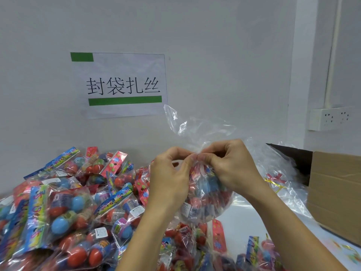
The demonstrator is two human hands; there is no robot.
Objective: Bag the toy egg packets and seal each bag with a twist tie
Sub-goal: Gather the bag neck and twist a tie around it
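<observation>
A clear plastic bag (205,196) filled with toy egg packets hangs in front of me, its loose top (187,126) fanning upward. My left hand (170,178) and my right hand (232,165) pinch the bag's gathered neck from either side, fingertips meeting at the middle. Whether a twist tie sits between my fingers is hidden. A large heap of toy egg packets (64,202) with red and blue eggs covers the table to the left and below.
Gold twist ties (275,183) lie under empty clear bags (281,173) at the right. A cardboard box (336,192) stands at the far right. A paper sign (121,85) hangs on the wall, and a power socket (330,118) sits at right.
</observation>
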